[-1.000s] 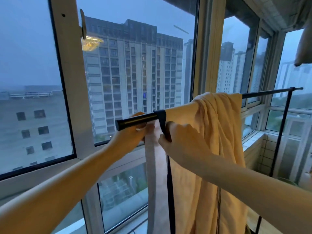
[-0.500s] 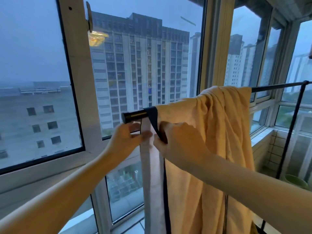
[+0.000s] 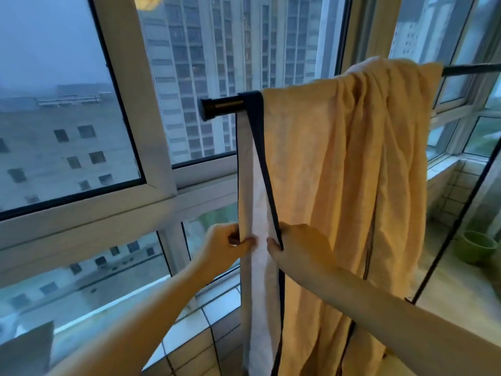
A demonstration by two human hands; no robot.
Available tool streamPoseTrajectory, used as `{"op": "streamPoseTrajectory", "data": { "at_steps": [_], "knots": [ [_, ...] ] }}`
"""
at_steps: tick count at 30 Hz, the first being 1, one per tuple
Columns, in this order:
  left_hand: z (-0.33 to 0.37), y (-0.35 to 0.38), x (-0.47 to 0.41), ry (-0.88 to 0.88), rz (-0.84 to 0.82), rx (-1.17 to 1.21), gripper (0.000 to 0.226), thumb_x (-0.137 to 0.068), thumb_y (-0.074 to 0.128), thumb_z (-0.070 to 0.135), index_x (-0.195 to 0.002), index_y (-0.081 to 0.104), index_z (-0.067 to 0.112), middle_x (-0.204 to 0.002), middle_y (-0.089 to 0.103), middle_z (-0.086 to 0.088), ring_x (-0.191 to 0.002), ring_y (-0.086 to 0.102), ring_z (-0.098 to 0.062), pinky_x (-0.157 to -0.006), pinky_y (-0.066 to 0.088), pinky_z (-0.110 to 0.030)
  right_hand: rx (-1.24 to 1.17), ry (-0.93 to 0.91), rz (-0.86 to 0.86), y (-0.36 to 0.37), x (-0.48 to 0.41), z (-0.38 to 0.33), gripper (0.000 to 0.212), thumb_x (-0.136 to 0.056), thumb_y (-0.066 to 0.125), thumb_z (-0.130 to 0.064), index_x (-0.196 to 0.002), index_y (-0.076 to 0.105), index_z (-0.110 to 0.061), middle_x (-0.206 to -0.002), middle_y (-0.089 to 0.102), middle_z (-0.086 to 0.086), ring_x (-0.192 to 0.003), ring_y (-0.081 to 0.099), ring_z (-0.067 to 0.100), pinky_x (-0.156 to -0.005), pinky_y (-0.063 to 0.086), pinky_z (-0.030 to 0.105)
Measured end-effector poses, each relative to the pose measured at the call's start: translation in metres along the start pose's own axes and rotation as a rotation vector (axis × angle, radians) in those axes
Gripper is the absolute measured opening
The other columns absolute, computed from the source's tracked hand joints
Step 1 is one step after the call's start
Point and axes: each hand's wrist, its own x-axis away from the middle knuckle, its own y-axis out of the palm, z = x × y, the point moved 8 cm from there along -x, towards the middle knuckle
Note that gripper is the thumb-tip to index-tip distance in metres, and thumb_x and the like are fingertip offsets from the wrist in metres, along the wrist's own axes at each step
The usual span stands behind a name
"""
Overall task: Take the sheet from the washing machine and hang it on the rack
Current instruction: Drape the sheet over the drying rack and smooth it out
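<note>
Yellow sheet (image 3: 339,164) hangs bunched over black rack bar (image 3: 222,107), white navy-trimmed edge strip (image 3: 257,213) near bar's left end. Your left hand (image 3: 222,245) and right hand (image 3: 301,248) pinch strip's two edges, fingers closed. Risk: downward tug drags cloth off open bar end; bunched folds likely dry slowly.

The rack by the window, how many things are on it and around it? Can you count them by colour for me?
Yellow: 1, the yellow crumpled sheet with a white, navy-edged border, draped over the bar.
Black: 1, the black metal rack bar.
Green: 1, the round green pot on the tiled ledge.
Bare hands pinching the white border: 2, left hand and right hand.
Total: 5.
</note>
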Motion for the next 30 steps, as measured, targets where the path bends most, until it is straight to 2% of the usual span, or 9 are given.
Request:
{"op": "streamPoseTrajectory", "data": {
  "at_steps": [4, 8, 11, 15, 18, 22, 25, 28, 30],
  "knots": [
    [-0.025, 0.020, 0.021, -0.070, -0.033, 0.015, 0.018, -0.080, 0.072, 0.010, -0.080, 0.064, 0.026, -0.079, 0.068, 0.013, -0.071, 0.068, 0.000, -0.065, 0.054, -0.016, -0.081, 0.065, -0.049, 0.036, 0.014, 0.011, 0.035, -0.097, 0.036, -0.048, -0.111, 0.056, -0.022, -0.070, 0.056, -0.008, -0.061, 0.056, 0.009, -0.057, 0.049, 0.025],
    [-0.060, 0.040, 0.044, -0.180, -0.048, 0.066, 0.013, -0.081, 0.072, 0.010, -0.086, 0.069, 0.021, -0.085, 0.072, -0.001, -0.081, 0.070, -0.016, -0.074, 0.058, -0.035, -0.115, 0.080, -0.105, 0.070, 0.036, 0.018, 0.037, -0.097, 0.036, -0.049, -0.113, 0.056, -0.023, -0.084, 0.066, -0.003, -0.067, 0.061, 0.011, -0.057, 0.049, 0.021],
    [-0.085, 0.057, 0.064, -0.278, -0.061, 0.039, 0.009, -0.082, 0.071, 0.016, -0.085, 0.069, 0.008, -0.084, 0.071, -0.010, -0.082, 0.069, -0.022, -0.076, 0.057, -0.046, -0.126, 0.108, -0.141, 0.092, 0.052, 0.022, 0.028, -0.097, 0.037, -0.047, -0.094, 0.055, -0.025, -0.069, 0.059, -0.006, -0.056, 0.054, 0.005, -0.047, 0.033, 0.014],
    [-0.106, 0.080, 0.088, -0.341, -0.099, -0.016, 0.011, -0.085, 0.067, 0.017, -0.083, 0.068, 0.006, -0.084, 0.070, -0.006, -0.079, 0.067, -0.015, -0.076, 0.057, -0.039, -0.112, 0.138, -0.219, 0.124, 0.072, 0.029, 0.032, -0.098, 0.038, -0.043, -0.072, 0.045, -0.026, -0.058, 0.048, -0.009, -0.051, 0.051, 0.006, -0.047, 0.035, 0.019],
    [-0.124, 0.090, 0.101, -0.401, -0.126, -0.046, 0.013, -0.086, 0.066, 0.019, -0.089, 0.071, 0.008, -0.090, 0.071, -0.007, -0.084, 0.067, -0.016, -0.080, 0.056, -0.037, -0.093, 0.157, -0.277, 0.146, 0.084, 0.034, 0.037, -0.099, 0.037, -0.041, -0.065, 0.035, -0.028, -0.057, 0.041, -0.011, -0.047, 0.041, 0.002, -0.044, 0.025, 0.016],
    [-0.135, 0.094, 0.109, -0.432, -0.133, -0.096, 0.015, -0.089, 0.060, 0.018, -0.096, 0.069, 0.008, -0.093, 0.070, -0.004, -0.081, 0.065, -0.012, -0.080, 0.055, -0.031, -0.058, 0.190, -0.363, 0.177, 0.091, 0.044, 0.026, -0.101, 0.038, -0.030, -0.087, 0.055, -0.015, -0.076, 0.059, -0.002, -0.063, 0.056, 0.014, -0.056, 0.044, 0.022],
    [-0.138, 0.087, 0.104, -0.432, -0.087, -0.086, 0.019, -0.091, 0.059, 0.019, -0.087, 0.070, 0.005, -0.082, 0.070, -0.008, -0.075, 0.066, -0.022, -0.075, 0.057, -0.042, -0.037, 0.199, -0.417, 0.193, 0.094, 0.041, 0.026, -0.101, 0.033, -0.016, -0.104, 0.058, -0.007, -0.083, 0.055, 0.003, -0.073, 0.055, 0.020, -0.065, 0.036, 0.028],
    [-0.135, 0.082, 0.097, -0.413, -0.046, -0.078, 0.020, -0.092, 0.057, 0.016, -0.082, 0.070, 0.004, -0.079, 0.069, -0.013, -0.075, 0.065, -0.032, -0.074, 0.055, -0.050, -0.061, 0.206, -0.484, 0.215, 0.104, 0.042, 0.025, -0.102, 0.034, -0.018, -0.101, 0.056, -0.007, -0.074, 0.048, -0.002, -0.063, 0.053, 0.016, -0.055, 0.032, 0.020],
    [-0.127, 0.079, 0.093, -0.383, -0.012, -0.062, 0.020, -0.092, 0.057, 0.018, -0.084, 0.070, 0.005, -0.080, 0.070, -0.012, -0.075, 0.065, -0.031, -0.074, 0.056, -0.048, -0.066, 0.254, -0.542, 0.232, 0.115, 0.045, 0.026, -0.102, 0.036, -0.019, -0.102, 0.059, -0.005, -0.080, 0.054, -0.001, -0.067, 0.055, 0.016, -0.059, 0.033, 0.018]
  ]
}}
